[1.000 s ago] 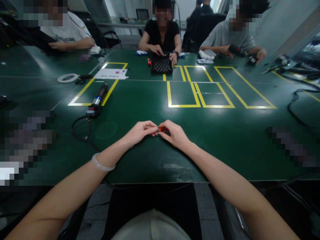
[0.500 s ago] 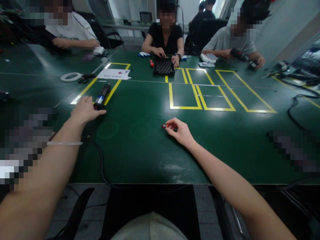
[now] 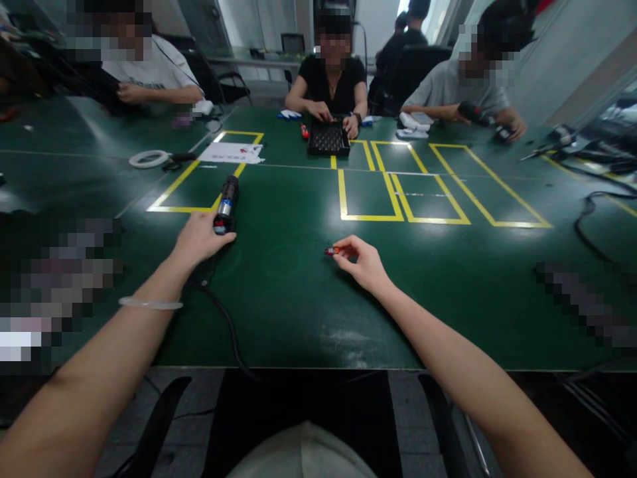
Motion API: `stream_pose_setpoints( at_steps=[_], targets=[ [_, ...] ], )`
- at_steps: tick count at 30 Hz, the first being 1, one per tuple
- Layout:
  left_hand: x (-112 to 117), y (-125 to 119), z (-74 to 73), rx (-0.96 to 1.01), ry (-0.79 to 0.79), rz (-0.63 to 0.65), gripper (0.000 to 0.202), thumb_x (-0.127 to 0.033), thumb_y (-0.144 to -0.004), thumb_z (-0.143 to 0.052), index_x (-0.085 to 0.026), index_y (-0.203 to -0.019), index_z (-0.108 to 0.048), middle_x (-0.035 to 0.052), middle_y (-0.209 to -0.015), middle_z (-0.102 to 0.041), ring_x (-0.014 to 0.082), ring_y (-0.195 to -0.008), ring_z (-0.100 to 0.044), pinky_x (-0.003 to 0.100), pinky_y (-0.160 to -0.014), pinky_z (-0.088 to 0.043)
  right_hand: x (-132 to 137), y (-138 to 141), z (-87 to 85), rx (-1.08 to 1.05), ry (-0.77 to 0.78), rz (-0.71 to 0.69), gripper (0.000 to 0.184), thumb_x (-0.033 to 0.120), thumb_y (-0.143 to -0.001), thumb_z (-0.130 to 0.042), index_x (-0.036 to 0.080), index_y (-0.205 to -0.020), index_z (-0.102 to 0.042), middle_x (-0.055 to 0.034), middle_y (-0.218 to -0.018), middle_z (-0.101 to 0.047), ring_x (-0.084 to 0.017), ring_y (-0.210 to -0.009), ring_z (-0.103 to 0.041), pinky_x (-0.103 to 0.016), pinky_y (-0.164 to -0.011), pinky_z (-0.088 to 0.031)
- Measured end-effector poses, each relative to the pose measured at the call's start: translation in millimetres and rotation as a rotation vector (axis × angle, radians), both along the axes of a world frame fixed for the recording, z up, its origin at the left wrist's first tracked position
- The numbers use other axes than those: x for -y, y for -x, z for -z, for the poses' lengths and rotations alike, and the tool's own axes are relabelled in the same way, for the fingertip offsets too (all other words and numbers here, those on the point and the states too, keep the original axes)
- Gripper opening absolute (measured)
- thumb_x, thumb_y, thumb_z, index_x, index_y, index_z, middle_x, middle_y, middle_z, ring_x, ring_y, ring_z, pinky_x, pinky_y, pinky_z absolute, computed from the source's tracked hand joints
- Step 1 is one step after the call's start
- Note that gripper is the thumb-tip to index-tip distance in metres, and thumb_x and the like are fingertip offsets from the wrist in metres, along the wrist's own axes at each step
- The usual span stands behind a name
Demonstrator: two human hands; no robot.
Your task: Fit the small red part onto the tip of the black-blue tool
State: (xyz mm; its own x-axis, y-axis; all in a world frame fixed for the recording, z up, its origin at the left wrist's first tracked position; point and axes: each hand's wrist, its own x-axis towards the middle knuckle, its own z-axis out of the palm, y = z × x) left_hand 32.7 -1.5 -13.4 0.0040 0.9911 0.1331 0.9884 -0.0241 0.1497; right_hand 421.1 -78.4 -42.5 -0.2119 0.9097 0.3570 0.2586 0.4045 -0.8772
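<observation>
On the green table my left hand (image 3: 203, 238) is closed around the near end of a black cylindrical tool (image 3: 227, 199) with a silver and blue band. The tool lies along the table, pointing away from me. A black cable (image 3: 226, 312) comes from below that hand and drops over the near edge; where it joins is hidden. Right of centre, my right hand (image 3: 363, 262) pinches a small red, orange and black piece (image 3: 330, 251) between thumb and fingers, just over the tabletop. Its kind is too small to make out.
Yellow tape rectangles (image 3: 373, 218) mark the green table (image 3: 308, 318). A white paper (image 3: 231, 153) and a white coil (image 3: 149, 159) lie at far left. Across sits a person with a black tray (image 3: 328, 143). Another person holds a dark power tool (image 3: 475, 113) at far right.
My left hand has drawn the black cylindrical tool to the right and a little nearer, out of the left tape rectangle. My right hand has stayed almost still with the small piece.
</observation>
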Motion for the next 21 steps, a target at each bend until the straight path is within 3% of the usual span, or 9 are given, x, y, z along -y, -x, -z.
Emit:
stream_pose_setpoints(
  at_steps=[3, 11, 16, 21],
  targets=[
    [16, -36, 0.4, -0.038, 0.016, -0.002, 0.072, -0.055, -0.081, -0.061, -0.012, -0.139, -0.051, 0.0178, -0.129, -0.052, 0.032, -0.117, -0.054, 0.043, -0.099, -0.048, -1, 1, 1.3, -0.014, -0.014, -0.013, 0.02, 0.025, -0.082, -0.067, 0.02, -0.101, -0.063, -0.0014, -0.082, -0.067, -0.013, -0.07, -0.061, -0.029, -0.068, -0.053],
    [57, -134, -1.2, 0.031, 0.033, 0.187, 0.068, -0.05, -0.085, -0.056, -0.015, -0.143, -0.044, 0.0151, -0.134, -0.05, 0.0314, -0.119, -0.055, 0.042, -0.094, -0.052, 0, 2, 5.1, 0.056, -0.017, -0.062, 0.012, 0.022, -0.083, -0.066, 0.02, -0.094, -0.063, -0.0029, -0.09, -0.066, -0.013, -0.074, -0.061, -0.028, -0.068, -0.051],
    [74, -171, 0.6, 0.076, 0.05, 0.314, 0.067, -0.047, -0.087, -0.056, -0.017, -0.145, -0.038, 0.0146, -0.135, -0.049, 0.031, -0.121, -0.053, 0.042, -0.09, -0.053, -1, 3, 6.4, 0.054, -0.021, -0.053, 0.014, 0.021, -0.083, -0.065, 0.021, -0.096, -0.06, -0.0012, -0.087, -0.063, -0.013, -0.073, -0.059, -0.028, -0.068, -0.051],
    [86, -191, 1.2, 0.114, 0.044, 0.391, 0.069, -0.044, -0.088, -0.055, -0.016, -0.148, -0.034, 0.015, -0.134, -0.049, 0.0306, -0.12, -0.053, 0.043, -0.091, -0.053, -2, 3, 6.7, 0.082, -0.103, -0.05, 0.01, 0.018, -0.084, -0.063, 0.021, -0.09, -0.057, -0.001, -0.087, -0.059, -0.014, -0.073, -0.057, -0.029, -0.07, -0.049]
  ],
)
